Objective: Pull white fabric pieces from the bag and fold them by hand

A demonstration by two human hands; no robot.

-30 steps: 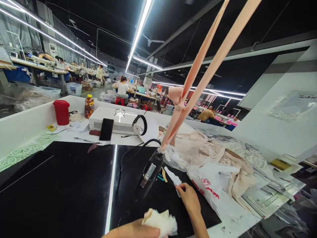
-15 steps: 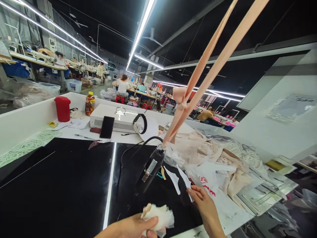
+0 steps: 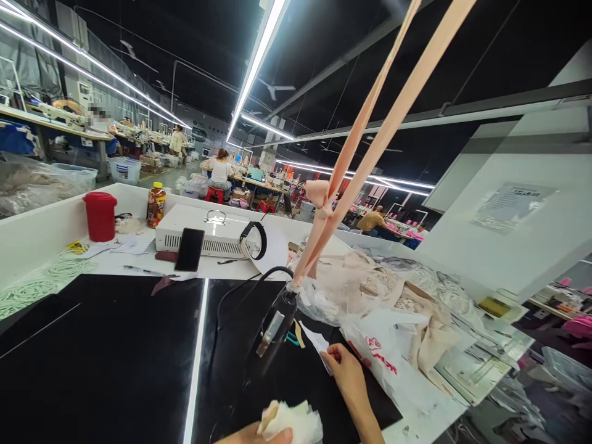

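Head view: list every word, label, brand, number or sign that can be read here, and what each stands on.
Nothing can be quoted with confidence.
White plastic bag: red logo and red lettering, too blurred to read.
Sheet on the white panel: printed lines, too small to read.
Bottle: coloured label, unreadable.
Papers at the table's right edge: print too small.
Phone: screen dark, no text.

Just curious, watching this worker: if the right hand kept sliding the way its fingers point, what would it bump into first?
Probably the white paper slip at the right hand's fingertips, then the black hanging tool; depth is unclear.
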